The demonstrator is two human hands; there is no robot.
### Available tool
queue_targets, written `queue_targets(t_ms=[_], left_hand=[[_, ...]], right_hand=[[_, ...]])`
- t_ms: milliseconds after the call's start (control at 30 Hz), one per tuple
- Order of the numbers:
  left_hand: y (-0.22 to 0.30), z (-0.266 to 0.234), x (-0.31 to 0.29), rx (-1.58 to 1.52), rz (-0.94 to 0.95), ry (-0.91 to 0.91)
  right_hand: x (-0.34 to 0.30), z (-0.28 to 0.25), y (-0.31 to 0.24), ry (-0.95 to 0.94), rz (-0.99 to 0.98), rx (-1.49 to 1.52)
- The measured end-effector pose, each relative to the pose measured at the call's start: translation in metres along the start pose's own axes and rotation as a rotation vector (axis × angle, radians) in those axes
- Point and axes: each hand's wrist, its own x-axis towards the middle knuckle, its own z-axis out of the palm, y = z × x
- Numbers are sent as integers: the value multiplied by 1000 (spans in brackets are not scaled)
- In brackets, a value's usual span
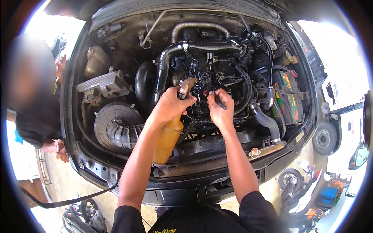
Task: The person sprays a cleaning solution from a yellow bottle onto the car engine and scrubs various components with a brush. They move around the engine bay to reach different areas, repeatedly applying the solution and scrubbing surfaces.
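My left hand (174, 101) is closed around the neck of a spray bottle (169, 140) of yellow-amber liquid. Its brownish spray head (188, 84) points toward the middle of the engine (204, 73), which looks black and wet. Close by on the right, my right hand (221, 105) grips a thin tool with a black handle (220, 104). The tool's working end is down among the engine parts, near a small red spot, and I cannot make out its kind. Both hands are over the front part of the engine.
A round air filter housing (116, 121) with a ribbed duct lies left, a battery (286, 97) right. Black hoses (167, 64) arch over the engine. The radiator (206, 165) runs along the front. Another person (35, 89) stands at the left fender, one hand (61, 150) near its edge.
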Motion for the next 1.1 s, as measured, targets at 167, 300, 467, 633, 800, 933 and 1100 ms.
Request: queue_targets(t_ms=[167,300,467,633,800,933,1100], left_hand=[[0,5,-1,21,11,-9],[-1,11,1,25,16,-9],[0,13,0,119,-16,17],[6,10,-5,160,-58,69],[15,16,-10,106,-7,59],[23,16,-17,236,-57,112],[33,16,-27,280,-25,141]], right_hand=[[4,1,-1,361,-198,16],[4,1,-5,-107,111,103],[3,-2,-9,183,-198,71],[14,-3,-3,57,-14,262],[29,3,14,-49,-108,70],[24,-1,16,91,-114,187],[9,-19,4,0,-114,10]])
